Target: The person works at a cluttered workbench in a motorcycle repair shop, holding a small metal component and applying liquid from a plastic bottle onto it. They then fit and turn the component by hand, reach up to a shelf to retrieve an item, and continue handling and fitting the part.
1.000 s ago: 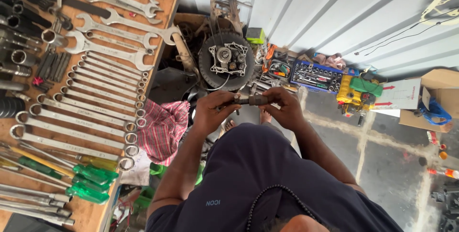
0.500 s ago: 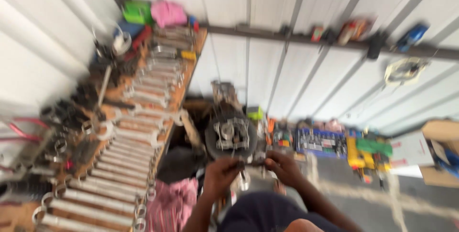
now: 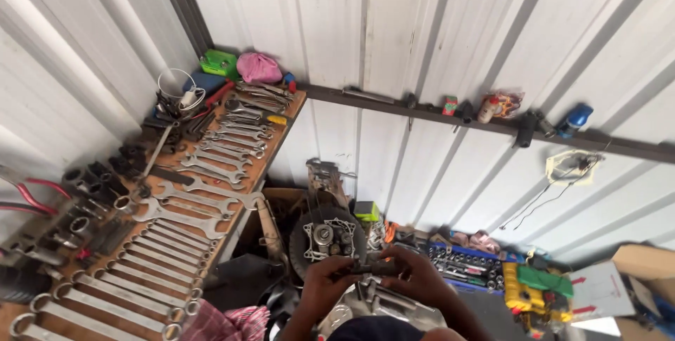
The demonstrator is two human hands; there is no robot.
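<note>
Both hands on one part: a short dark metal rod-shaped piece (image 3: pixel 371 268) held crosswise in front of me, long axis running left to right, roughly level. My left hand (image 3: pixel 329 286) pinches its left end, fingers (image 3: pixel 342 276) curled shut around it; my right hand (image 3: pixel 420 278) wraps the right end from above, fingers pressed together on it. Neither hand is nearer, the piece bridges them. It sits just in front of the round grey engine casing with the exposed gear (image 3: pixel 328 238), close but whether touching I can't tell. Wooden desk with rows of steel spanners (image 3: pixel 184 221) lies well off to my left. Both wrists bent inward, forearms converging low in frame.
</note>
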